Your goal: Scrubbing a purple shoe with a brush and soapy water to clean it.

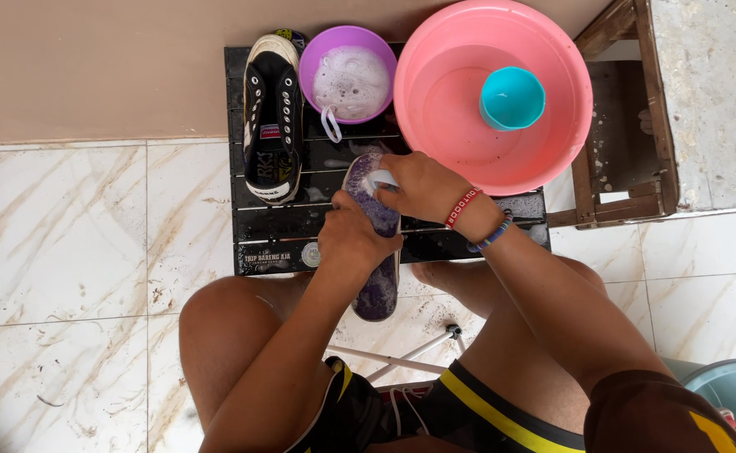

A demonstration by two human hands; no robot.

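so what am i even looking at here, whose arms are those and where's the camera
There is no machine here: the arms belong to a person, and the one camera sits on their head, looking straight down past their knees to the floor.

The left hand holds a soapy purple insole steady. The right hand presses a small brush onto its top end.

The insole's top end rests on a black slatted crate on the tiled floor. Also on the crate are a black sneaker, a purple bowl of suds and a big pink basin of water with a teal cup in it. A wooden frame stands to the right.
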